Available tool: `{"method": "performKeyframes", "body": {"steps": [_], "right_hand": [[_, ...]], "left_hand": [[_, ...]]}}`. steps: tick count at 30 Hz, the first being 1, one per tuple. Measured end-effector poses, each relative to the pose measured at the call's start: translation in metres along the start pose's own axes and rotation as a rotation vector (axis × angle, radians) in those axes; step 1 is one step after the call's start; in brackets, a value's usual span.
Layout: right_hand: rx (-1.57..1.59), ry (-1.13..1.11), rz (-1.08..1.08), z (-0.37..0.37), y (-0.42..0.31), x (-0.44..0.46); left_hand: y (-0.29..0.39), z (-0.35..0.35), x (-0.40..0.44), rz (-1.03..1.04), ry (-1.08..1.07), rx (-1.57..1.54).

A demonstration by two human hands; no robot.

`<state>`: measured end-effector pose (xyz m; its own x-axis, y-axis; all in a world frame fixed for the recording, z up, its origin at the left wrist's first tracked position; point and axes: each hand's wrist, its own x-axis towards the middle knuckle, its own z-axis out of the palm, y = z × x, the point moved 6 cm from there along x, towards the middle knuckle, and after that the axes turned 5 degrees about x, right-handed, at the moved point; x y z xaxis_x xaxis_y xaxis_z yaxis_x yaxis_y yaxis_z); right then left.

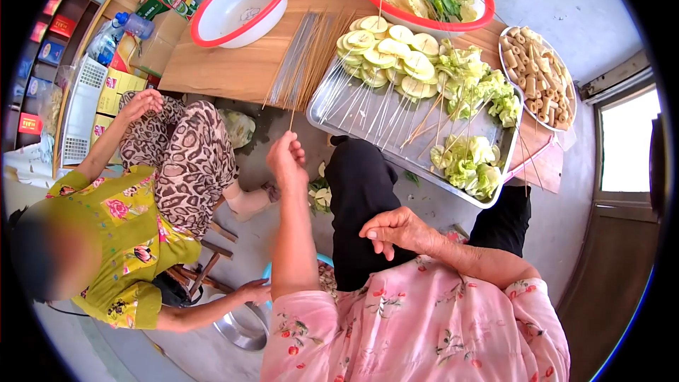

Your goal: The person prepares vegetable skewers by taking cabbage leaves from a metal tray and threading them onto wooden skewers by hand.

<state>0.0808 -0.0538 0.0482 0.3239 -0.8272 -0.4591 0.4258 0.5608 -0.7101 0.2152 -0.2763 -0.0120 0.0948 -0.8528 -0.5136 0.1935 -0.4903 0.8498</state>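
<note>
My left hand reaches up to the table's near edge, its fingers pinched on the lower end of a bamboo skewer. That skewer sticks out from a pile of bamboo skewers, beside thin metal skewers. My right hand hovers above my dark trousers with fingers curled in and thumb against them; nothing shows in it. Right of the pile, a metal tray holds skewered pale green vegetable slices and skewered lettuce.
A red-rimmed basin stands on the wooden table; another basin holds leafy greens. A plate of tan, tube-shaped pieces sits at right. A co-worker in a floral top sits at left, a hand near a metal bowl.
</note>
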Motion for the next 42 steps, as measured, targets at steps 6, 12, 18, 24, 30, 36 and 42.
{"method": "performKeyframes", "body": {"steps": [6, 12, 18, 24, 30, 36, 42], "right_hand": [[-0.169, 0.166, -0.218, -0.012, -0.016, -0.021], [-0.796, 0.835, -1.030, -0.050, -0.099, -0.125], [-1.106, 1.183, -0.926, -0.089, -0.087, -0.191], [-1.245, 1.392, -0.893, -0.110, -0.067, -0.234], [-0.919, 1.466, -1.140, -0.117, -0.056, -0.281], [-0.292, 1.283, -1.021, -0.145, -0.034, -0.268], [-0.253, 1.307, -0.932, -0.160, -0.027, -0.261]], "left_hand": [[0.031, 0.012, -0.094, 0.231, -0.058, -0.185], [0.018, 0.067, -0.205, 0.354, -0.442, 0.109], [-0.035, 0.113, -0.286, 0.248, -0.878, 0.414], [-0.050, 0.135, -0.321, 0.404, -1.167, 0.527], [-0.071, 0.171, -0.277, 0.568, -1.018, 0.836], [-0.094, 0.228, -0.226, 0.603, -0.894, 0.807], [-0.104, 0.275, -0.234, 1.299, -0.771, 1.382]]}}
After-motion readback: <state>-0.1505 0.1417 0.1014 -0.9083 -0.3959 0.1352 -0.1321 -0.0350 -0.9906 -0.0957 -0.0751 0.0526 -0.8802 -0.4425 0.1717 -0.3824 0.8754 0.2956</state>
